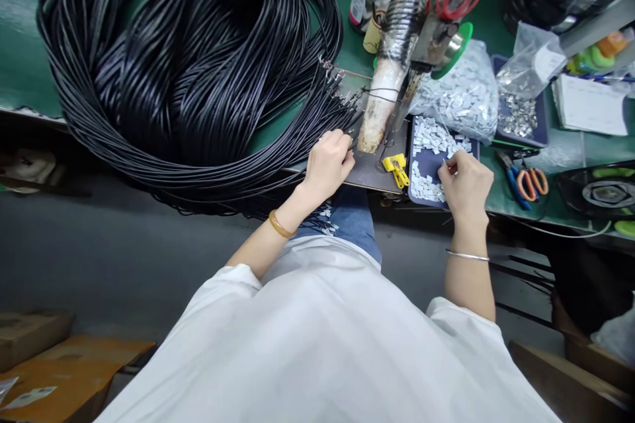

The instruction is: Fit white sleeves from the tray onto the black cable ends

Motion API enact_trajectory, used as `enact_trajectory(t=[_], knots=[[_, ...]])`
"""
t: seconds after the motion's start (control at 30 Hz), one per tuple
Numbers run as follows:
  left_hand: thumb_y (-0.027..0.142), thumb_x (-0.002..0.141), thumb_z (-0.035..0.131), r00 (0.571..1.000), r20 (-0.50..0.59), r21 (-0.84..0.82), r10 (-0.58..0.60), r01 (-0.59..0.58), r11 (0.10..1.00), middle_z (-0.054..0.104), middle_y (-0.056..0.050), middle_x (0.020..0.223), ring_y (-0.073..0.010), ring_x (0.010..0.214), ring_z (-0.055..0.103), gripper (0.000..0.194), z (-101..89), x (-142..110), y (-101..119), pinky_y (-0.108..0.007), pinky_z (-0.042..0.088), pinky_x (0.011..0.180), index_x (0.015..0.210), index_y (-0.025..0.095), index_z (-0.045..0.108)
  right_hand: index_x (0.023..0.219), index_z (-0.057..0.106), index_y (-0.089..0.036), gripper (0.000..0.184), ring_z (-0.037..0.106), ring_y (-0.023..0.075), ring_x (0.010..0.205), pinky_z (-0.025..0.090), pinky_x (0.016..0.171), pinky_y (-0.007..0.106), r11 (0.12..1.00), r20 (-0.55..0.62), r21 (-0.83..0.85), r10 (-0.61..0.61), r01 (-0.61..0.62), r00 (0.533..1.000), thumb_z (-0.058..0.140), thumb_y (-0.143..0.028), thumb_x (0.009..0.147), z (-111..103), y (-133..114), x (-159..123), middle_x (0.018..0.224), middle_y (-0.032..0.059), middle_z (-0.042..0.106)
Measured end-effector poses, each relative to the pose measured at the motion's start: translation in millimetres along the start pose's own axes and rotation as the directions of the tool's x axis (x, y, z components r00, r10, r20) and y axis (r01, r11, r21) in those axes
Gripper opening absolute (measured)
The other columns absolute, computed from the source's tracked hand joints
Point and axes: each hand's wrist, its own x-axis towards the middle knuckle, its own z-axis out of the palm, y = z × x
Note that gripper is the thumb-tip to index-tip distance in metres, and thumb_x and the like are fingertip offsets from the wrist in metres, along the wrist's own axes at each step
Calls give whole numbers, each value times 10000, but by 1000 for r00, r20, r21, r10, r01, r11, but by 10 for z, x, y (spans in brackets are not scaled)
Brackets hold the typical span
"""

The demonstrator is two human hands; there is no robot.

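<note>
My left hand is closed at the near edge of a big coil of black cables, by the crimped metal cable ends. A thin black cable runs into its curled fingers, which hide most of the grip. Over a shallow dark blue tray my right hand has thumb and forefinger pinched together. Small white plastic connector housings lie loose in that tray. What the pinch holds, if anything, is too small to make out. Between the hands lies a yellow clip.
A taped ribbed hose comes down behind my hands. Beyond the tray sit a bag of white housings and a bin of metal parts. Orange-handled pliers, a paper pad and a small fan lie to the right.
</note>
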Motion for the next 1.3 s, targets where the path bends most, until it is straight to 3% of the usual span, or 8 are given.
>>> enact_trajectory(t=[0.1,0.17,0.27,0.37,0.5,0.73,1.2,1.3], knots=[[115,834,570,999,-33,-162,15,-20,987,613,-47,757,-209,802,571,55,-94,-202,108,-329,441,760,821,160,597,699,479,-239,158,574,183,608,448,651,337,984,-134,177,50,-25,990,589,-205,807,-5,-138,-75,658,4,592],[139,811,611,997,70,-358,42,-14,934,552,12,642,-150,659,517,39,-155,-344,214,-286,413,674,842,157,627,735,527,-235,143,577,160,562,478,607,325,925,-231,378,117,-21,966,626,-250,838,-55,-322,-188,684,-4,617],[217,840,622,955,285,-703,83,150,695,551,33,616,-85,552,470,91,-170,-495,367,-233,385,580,868,141,666,802,587,-228,122,683,167,670,554,625,321,766,-286,642,193,38,939,643,-299,886,-171,-686,-400,819,17,686],[283,838,656,923,381,-840,-51,369,397,597,12,639,-76,549,525,164,-116,-538,434,-208,409,554,876,123,669,824,651,-227,64,710,186,874,588,732,337,701,-333,699,139,145,933,686,-257,867,-239,-995,-563,928,34,715],[354,800,739,894,419,-875,-159,444,190,608,17,580,-63,498,521,247,-78,-484,410,-193,420,529,856,127,659,826,711,-239,61,704,161,884,606,759,320,509,-113,859,82,56,990,679,-243,878,-141,-1153,-631,940,25,714],[400,704,830,885,426,-866,-190,459,198,624,11,567,-58,501,531,317,-89,-421,411,-188,442,535,731,123,678,850,741,-252,37,703,146,912,622,785,293,323,109,941,-10,-100,994,705,-259,854,85,-1143,-602,991,25,731],[379,718,822,824,560,-783,-89,561,267,632,1,546,-52,438,482,287,-84,-398,343,-180,371,451,731,118,704,850,717,-236,77,715,167,903,630,814,342,570,-74,815,-78,105,994,653,-193,862,-1,-1146,-651,973,33,745],[436,811,735,784,621,-754,14,592,285,635,-26,549,-33,401,389,356,-165,-389,306,-193,276,410,676,108,696,854,717,-241,72,717,169,923,625,830,340,512,-75,854,-56,93,996,664,-193,858,17,-1163,-677,999,35,742]])
